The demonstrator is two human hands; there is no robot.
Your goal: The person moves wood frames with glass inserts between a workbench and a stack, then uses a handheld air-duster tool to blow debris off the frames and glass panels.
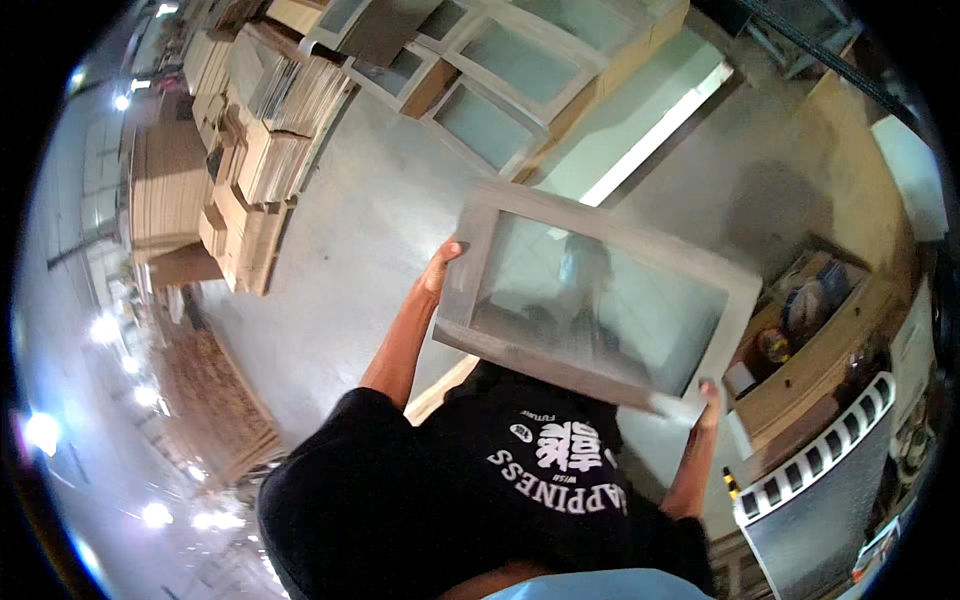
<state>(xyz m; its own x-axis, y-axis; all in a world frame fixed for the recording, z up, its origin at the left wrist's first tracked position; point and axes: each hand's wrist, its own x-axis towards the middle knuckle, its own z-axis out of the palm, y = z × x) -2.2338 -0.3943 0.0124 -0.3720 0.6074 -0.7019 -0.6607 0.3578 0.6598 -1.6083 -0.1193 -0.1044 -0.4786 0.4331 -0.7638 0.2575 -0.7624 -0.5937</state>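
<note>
Hands grip a framed glass panel [600, 310] from opposite ends, holding it aslant in front of the person's torso and above the floor. The left hand [437, 270] is closed around the panel's left end, its thumb laid on the upper face of the grey-brown frame. The right hand [708, 402] holds the near right corner, thumb also on the face; the fingers of both hands are mostly hidden beneath. A dim reflection of a figure shows in the glass.

Close behind the panel is the person's black T-shirt [400, 490] with white print. Beyond the panel's far side, a pale green surface [610, 150] runs along a bright white strip [660, 135], next to a group of similar glazed frames [525, 62]. To the right sits an open wooden box [815, 400] with assorted items inside, and nearer, a dark panel [825, 530] with a white slotted edge. Well to the left, across the grey floor [350, 210], stand stacks of wooden boards [270, 150]; a brown pile [215, 370] lies nearer.
</note>
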